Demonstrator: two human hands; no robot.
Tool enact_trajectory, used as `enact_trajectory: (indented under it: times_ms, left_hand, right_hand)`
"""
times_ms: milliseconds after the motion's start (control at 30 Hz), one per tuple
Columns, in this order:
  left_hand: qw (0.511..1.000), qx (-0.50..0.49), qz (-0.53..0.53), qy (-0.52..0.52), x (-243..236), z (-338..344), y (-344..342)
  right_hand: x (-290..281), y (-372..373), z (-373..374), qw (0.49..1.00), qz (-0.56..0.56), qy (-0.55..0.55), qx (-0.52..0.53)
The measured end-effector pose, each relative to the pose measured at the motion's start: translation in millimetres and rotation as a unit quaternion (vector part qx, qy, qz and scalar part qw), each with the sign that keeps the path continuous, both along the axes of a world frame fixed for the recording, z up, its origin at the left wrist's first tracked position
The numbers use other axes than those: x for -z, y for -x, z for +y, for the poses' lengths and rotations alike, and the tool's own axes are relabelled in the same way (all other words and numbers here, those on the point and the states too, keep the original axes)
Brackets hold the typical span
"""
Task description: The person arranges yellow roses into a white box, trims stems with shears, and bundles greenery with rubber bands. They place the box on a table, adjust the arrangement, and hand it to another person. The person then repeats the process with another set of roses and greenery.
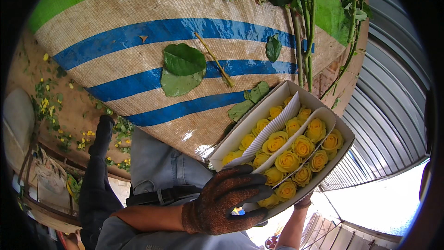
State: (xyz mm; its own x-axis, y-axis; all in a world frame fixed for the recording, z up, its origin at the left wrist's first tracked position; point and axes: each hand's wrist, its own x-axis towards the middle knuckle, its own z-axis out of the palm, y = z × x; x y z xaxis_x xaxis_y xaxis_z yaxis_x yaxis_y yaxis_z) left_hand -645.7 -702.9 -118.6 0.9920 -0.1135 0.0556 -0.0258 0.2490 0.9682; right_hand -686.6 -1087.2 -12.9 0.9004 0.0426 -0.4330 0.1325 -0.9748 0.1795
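A cardboard box of yellow roses is tilted, one end near the mat's edge. Corrugated card strips part the blooms into rows. My left hand, in a brown and black work glove, lies across the box's lower left end. Its fingers are stretched and apart over the roses at that end; whether they touch the blooms I cannot tell. My right hand is at the box's lower right side, against its outer wall, bearing it. Most of its fingers are hidden behind the box.
A woven mat with blue stripes and green ends covers the table. Loose leaves, a short cut stem and long leafy stems lie on it. Flower scraps litter the floor at left. Corrugated metal sheeting rises at right.
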Motion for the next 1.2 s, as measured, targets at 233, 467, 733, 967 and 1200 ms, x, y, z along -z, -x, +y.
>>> enact_trajectory:
  times_ms: [233,467,733,967,1200]
  left_hand:
    - [0.999,0.034,0.022,0.009,2,6,-6]
    - [0.979,0.042,-0.085,-0.182,-45,32,-40]
    - [0.812,0.285,-0.337,-0.382,-127,-104,-49]
    - [0.693,0.359,-0.365,-0.507,-94,-212,-51]
    - [0.598,0.364,-0.377,-0.607,-91,-217,-56]
  right_hand:
    - [4,-13,9,0.998,0.01,-0.026,0.06]
    - [10,1,-17,0.986,-0.104,-0.133,0.006]
    - [-10,-24,-30,0.961,-0.084,-0.265,-0.003]
    - [0,-15,-62,0.948,-0.115,-0.29,-0.064]
    - [22,-15,-78,0.929,-0.118,-0.333,-0.113]
